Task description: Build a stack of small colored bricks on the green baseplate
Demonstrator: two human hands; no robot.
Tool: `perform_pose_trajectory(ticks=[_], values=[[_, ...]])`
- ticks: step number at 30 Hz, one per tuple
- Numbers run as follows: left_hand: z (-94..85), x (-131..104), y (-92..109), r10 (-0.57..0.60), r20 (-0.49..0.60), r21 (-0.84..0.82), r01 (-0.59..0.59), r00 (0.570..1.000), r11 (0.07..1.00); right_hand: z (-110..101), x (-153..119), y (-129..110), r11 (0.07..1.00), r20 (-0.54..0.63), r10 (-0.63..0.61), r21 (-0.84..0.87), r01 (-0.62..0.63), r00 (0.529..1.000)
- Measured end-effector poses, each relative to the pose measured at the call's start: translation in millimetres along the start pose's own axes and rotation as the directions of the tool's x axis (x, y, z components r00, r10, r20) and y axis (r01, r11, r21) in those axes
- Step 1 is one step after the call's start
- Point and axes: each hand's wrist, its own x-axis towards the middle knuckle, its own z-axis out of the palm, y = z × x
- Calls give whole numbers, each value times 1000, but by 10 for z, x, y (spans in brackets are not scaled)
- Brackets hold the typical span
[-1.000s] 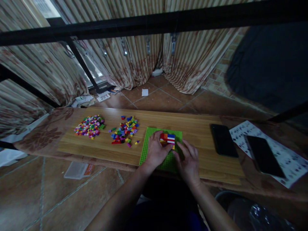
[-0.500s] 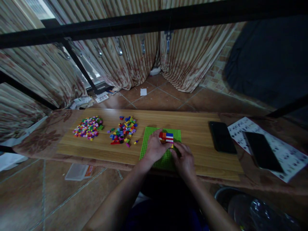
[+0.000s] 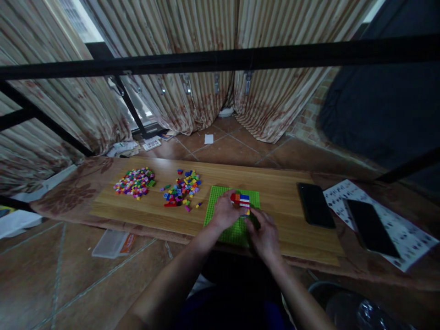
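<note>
A small block of joined toy bricks (image 3: 244, 199), in blue, white, red and orange with yellow at its near end, is at the green studded baseplate (image 3: 213, 201). My left hand (image 3: 225, 211) grips the block from its left side, thumb along the near edge. Close to the yellow end, the fingers of my right hand (image 3: 264, 231) are curled together; whatever they pinch is too small to make out. The hands cover part of the baseplate, and whether the block is pressed onto it I cannot tell.
On the wooden board (image 3: 288, 238) lie a large heap of small bricks (image 3: 134, 182) and a looser brick pile (image 3: 182, 189). A black phone (image 3: 316, 205) rests at right, beside a printed sheet (image 3: 343, 192) under another dark device (image 3: 371, 228). A black bar (image 3: 206, 64) crosses beyond.
The whole view has shifted slightly, so the board sits a little lower and further right. Both hands stay at the brick block with nearly the same grip.
</note>
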Motion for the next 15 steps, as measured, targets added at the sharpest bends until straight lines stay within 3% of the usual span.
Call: perform_pose_trajectory(ticks=[8, 15], values=[[-148, -31, -225, 124, -185, -105, -145, 975, 984, -140, -267, 93, 986, 42, -48, -160, 54, 998], [-281, -296, -439, 51, -129, -226, -80, 990, 971, -38, -470, 54, 909, 157, -138, -372, 188, 978]])
